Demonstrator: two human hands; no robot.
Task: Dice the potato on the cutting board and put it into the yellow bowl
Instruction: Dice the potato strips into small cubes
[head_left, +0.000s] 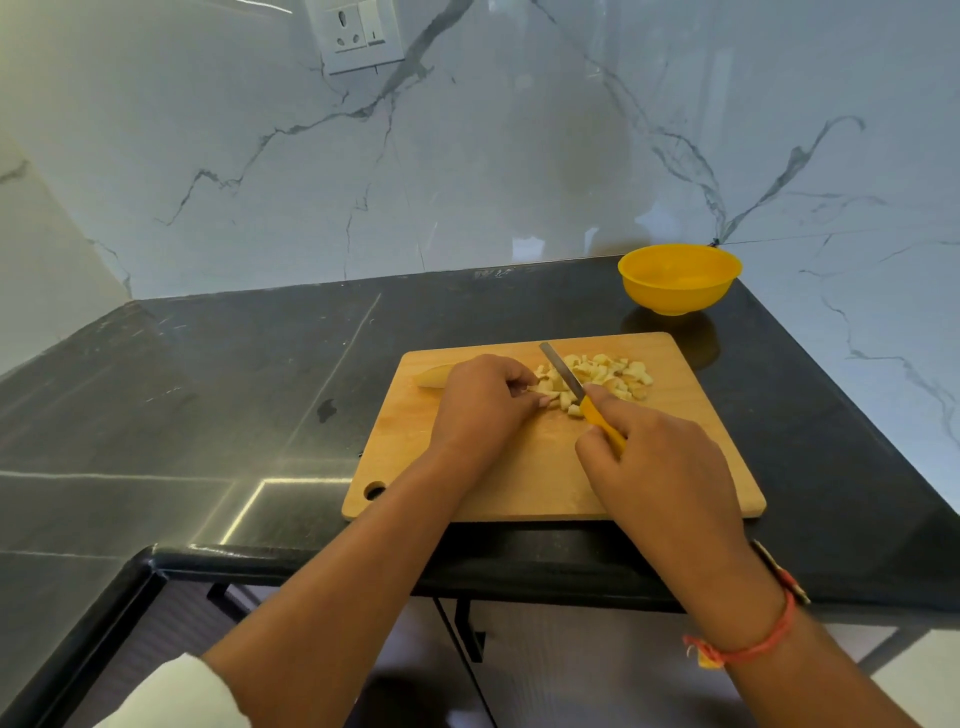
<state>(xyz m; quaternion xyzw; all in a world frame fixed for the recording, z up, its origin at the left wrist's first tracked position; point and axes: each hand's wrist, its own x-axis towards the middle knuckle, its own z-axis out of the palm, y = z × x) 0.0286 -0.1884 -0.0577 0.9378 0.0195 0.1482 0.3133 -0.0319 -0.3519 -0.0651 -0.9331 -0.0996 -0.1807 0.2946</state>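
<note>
A wooden cutting board (675, 467) lies on the black counter. On its far half sits a pile of diced potato (621, 375). An uncut potato piece (432, 375) lies at the board's far left, partly hidden behind my left hand (480, 410). That hand pinches thin potato strips with its fingertips, just left of the blade. My right hand (657, 460) grips a knife (563, 373) by its yellow handle, the blade angled across the strips. The yellow bowl (679, 278) stands beyond the board at the back right and looks empty.
The black stone counter (234, 415) runs left and has a rounded front edge. A marble wall (467, 156) closes the back and right, with a socket plate (356, 34) high up. Cabinet fronts show below the counter.
</note>
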